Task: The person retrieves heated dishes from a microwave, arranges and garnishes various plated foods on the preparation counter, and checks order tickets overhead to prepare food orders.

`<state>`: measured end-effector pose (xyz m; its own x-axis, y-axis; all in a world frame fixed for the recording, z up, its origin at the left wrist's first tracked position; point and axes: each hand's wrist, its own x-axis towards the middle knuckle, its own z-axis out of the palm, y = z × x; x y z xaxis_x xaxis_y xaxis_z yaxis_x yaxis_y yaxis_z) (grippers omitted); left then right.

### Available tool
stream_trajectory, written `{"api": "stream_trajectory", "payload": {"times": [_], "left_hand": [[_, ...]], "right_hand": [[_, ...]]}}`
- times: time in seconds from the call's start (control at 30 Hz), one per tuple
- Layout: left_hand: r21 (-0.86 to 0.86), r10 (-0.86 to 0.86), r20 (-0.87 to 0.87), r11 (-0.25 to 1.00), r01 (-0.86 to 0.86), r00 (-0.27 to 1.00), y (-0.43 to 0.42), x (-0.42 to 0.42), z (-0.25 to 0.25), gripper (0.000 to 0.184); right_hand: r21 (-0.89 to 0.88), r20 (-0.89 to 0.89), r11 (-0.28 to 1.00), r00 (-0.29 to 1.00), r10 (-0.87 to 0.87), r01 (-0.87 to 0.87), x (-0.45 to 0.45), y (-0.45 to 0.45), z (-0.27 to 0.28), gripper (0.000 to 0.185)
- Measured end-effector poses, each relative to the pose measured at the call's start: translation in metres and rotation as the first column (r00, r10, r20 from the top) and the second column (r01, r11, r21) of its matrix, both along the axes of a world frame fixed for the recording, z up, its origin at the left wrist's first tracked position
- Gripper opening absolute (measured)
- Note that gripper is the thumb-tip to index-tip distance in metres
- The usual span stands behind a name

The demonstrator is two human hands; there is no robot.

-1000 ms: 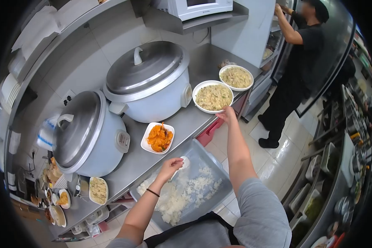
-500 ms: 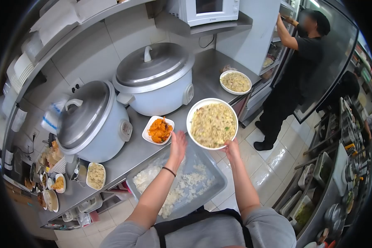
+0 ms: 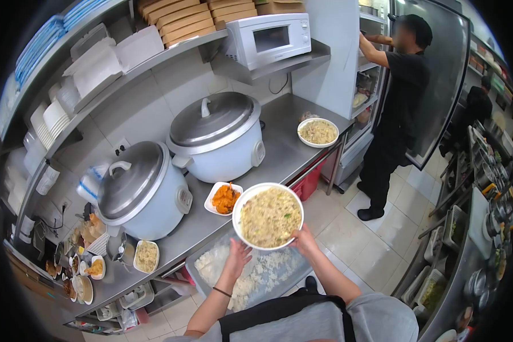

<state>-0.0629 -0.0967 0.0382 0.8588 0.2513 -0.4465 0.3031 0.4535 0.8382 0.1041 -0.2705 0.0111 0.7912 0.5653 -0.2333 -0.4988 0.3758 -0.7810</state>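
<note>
Right hand [image 3: 306, 243]: clamping white bowl [image 3: 237, 220] past counter's front edge [image 3: 293, 181].
Left hand [image 3: 236, 260]: spreading apart.
Bowl: being held, needing levelness, I'm judging.

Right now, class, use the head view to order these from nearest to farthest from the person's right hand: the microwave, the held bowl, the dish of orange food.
1. Held bowl: touching the right hand.
2. Dish of orange food: on the counter, left of the bowl.
3. Microwave: on the raised shelf.
</note>
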Motion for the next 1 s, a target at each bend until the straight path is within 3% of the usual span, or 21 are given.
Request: {"api": "stream_trajectory", "payload": {"times": [0.03,0.07,0.13,0.17,0.27,0.33,0.4,0.43,0.47,0.5,0.53,0.57,0.6,0.63,0.7,0.73,0.77,0.8,0.87,0.97,1.0], "left_hand": [[-0.178,0.133,0.158,0.978,-0.104,0.978,0.003,0.009,0.005,0.074],[-0.175,0.137,0.156,0.978,-0.110,0.978,-0.001,0.018,0.004,0.074],[-0.305,0.424,0.338,0.894,-0.329,0.840,-0.012,0.043,-0.001,0.069],[-0.396,0.482,0.369,0.855,-0.335,0.794,-0.017,0.051,-0.001,0.062],[-0.360,0.554,0.358,0.825,-0.436,0.752,-0.030,0.082,-0.010,0.058],[-0.388,0.612,0.370,0.785,-0.483,0.699,-0.043,0.121,0.007,0.057],[-0.416,0.684,0.336,0.725,-0.550,0.648,-0.060,0.145,0.015,0.057],[-0.445,0.700,0.356,0.710,-0.546,0.619,-0.059,0.162,0.019,0.058],[-0.477,0.717,0.371,0.693,-0.541,0.591,-0.059,0.179,0.023,0.058],[-0.474,0.729,0.359,0.680,-0.559,0.583,-0.059,0.189,0.026,0.058],[-0.460,0.751,0.352,0.658,-0.596,0.559,-0.059,0.196,0.030,0.059],[-0.445,0.772,0.347,0.635,-0.631,0.532,-0.061,0.202,0.035,0.059],[-0.444,0.785,0.336,0.620,-0.647,0.521,-0.068,0.207,0.044,0.059],[-0.408,0.795,0.346,0.606,-0.683,0.499,-0.077,0.211,0.056,0.060],[-0.353,0.808,0.376,0.577,-0.737,0.453,-0.090,0.217,0.073,0.060],[-0.355,0.819,0.374,0.561,-0.748,0.436,-0.097,0.217,0.077,0.060],[-0.355,0.834,0.383,0.529,-0.771,0.396,-0.100,0.212,0.078,0.061],[-0.358,0.851,0.385,0.494,-0.792,0.357,-0.107,0.207,0.079,0.062],[-0.272,0.859,0.399,0.446,-0.853,0.322,-0.125,0.200,0.087,0.063],[-0.250,0.889,0.407,0.327,-0.911,0.208,-0.150,0.189,0.092,0.062],[-0.255,0.889,0.423,0.300,-0.919,0.173,-0.157,0.187,0.092,0.062]], "right_hand": [[-0.008,-0.058,0.995,0.993,0.102,-0.102,0.002,-0.001,-0.003,0.061],[-0.016,-0.119,0.978,0.972,0.204,-0.208,0.005,-0.004,-0.005,0.060],[-0.021,-0.118,0.957,0.951,0.286,-0.290,0.014,-0.009,0.004,0.060],[-0.028,-0.116,0.931,0.926,0.359,-0.364,0.025,-0.012,0.009,0.060],[0.004,-0.080,0.861,0.858,0.508,-0.509,0.082,-0.014,0.011,0.058],[-0.014,0.034,0.779,0.779,0.626,-0.626,0.149,-0.011,0.012,0.057],[-0.020,0.098,0.447,0.443,0.891,-0.894,0.213,-0.016,0.024,0.055],[-0.134,0.287,0.401,0.352,0.891,-0.906,0.254,-0.012,0.025,0.057],[-0.305,0.506,0.536,0.343,0.792,-0.787,0.294,-0.006,0.027,0.058],[-0.536,0.753,0.696,0.101,0.650,-0.478,0.340,0.003,0.055,0.056],[-0.461,0.734,0.828,0.386,0.558,-0.320,0.372,0.010,0.078,0.048],[-0.354,0.705,0.888,0.541,0.459,-0.294,0.410,0.021,0.109,0.040],[-0.612,0.742,0.789,0.379,0.553,0.048,0.440,0.024,0.173,0.035],[-0.072,0.952,0.983,0.305,0.017,0.170,0.495,0.063,0.145,0.034],[0.139,0.980,0.901,0.071,-0.184,0.411,0.575,0.101,0.188,0.032],[0.296,0.952,0.841,-0.061,-0.301,0.453,0.613,0.120,0.212,0.031],[0.303,0.931,0.834,0.043,-0.363,0.462,0.646,0.145,0.232,0.031],[0.213,0.962,0.794,0.021,-0.273,0.569,0.673,0.161,0.249,0.035],[0.219,0.948,0.756,0.050,-0.315,0.617,0.711,0.186,0.278,0.049],[-0.287,0.924,0.720,0.380,0.034,0.632,0.743,0.205,0.312,0.071],[-0.284,0.919,0.725,0.395,0.018,0.627,0.754,0.212,0.312,0.072]]}}
